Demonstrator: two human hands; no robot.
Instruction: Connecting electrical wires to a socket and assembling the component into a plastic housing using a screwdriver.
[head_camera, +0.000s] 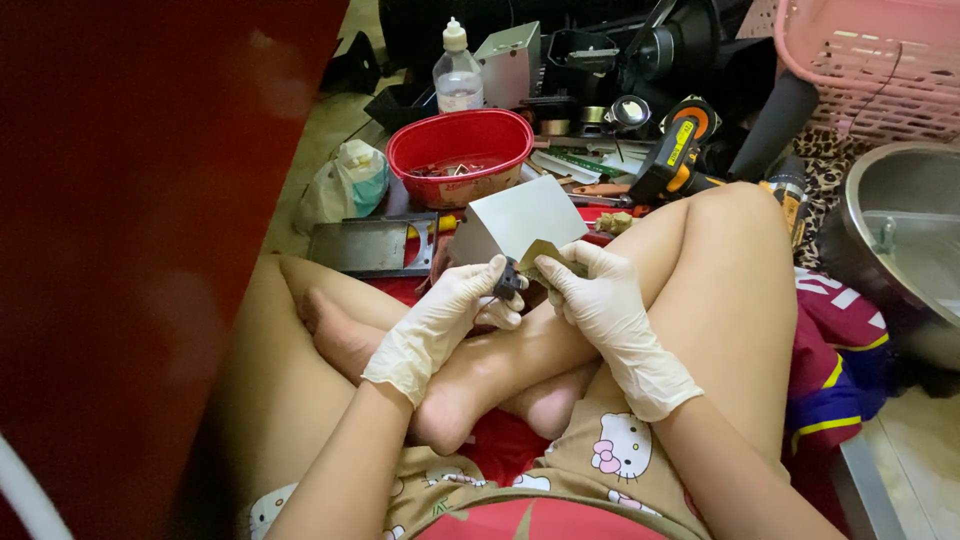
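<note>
Above crossed legs, 2 gloved hands: left hand (455, 305) pinching small black part (509, 279), right hand (597, 293) gripping thin olive card (545, 253).

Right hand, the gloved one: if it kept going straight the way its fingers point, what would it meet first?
The right hand points up and left, so it would probably first meet the white box just beyond the small tan piece it pinches; depth is hard to judge.
</note>
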